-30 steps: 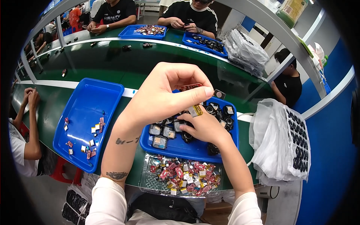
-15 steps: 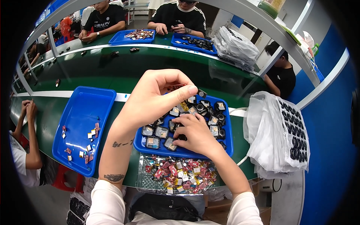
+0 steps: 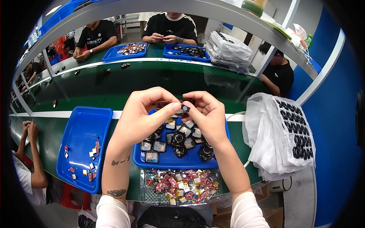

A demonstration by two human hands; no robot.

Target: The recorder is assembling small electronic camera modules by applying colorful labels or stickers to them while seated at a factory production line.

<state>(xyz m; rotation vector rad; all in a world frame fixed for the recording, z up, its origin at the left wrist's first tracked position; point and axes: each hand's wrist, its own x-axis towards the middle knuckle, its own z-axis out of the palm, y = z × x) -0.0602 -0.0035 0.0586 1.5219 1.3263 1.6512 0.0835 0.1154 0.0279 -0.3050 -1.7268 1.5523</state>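
Observation:
My left hand point(image 3: 140, 114) pinches a small red circuit board point(image 3: 161, 103), and a black piece with a silvery round spot point(image 3: 185, 108) shows at its thumb tip. My right hand point(image 3: 209, 121) is closed on a black watch case point(image 3: 189, 101), mostly hidden behind the fingers. Both hands meet at the fingertips above a blue tray point(image 3: 182, 163). In that tray lie several black watch cases point(image 3: 178, 139), some with pale square inner faces turned up. Nearer to me, a clear plastic tray point(image 3: 146, 195) holds a heap of red boards with white and yellow parts point(image 3: 182, 186).
A second blue tray point(image 3: 81, 129) at left holds a few scattered boards. Stacked white sheets with black parts point(image 3: 281, 133) stand at right. The green conveyor belt point(image 3: 125, 87) crosses beyond, under a grey frame point(image 3: 213, 13). Co-workers sit opposite and at left.
My right hand has risen out of the blue tray with a black watch case and come up against my left hand. The view has shifted slightly.

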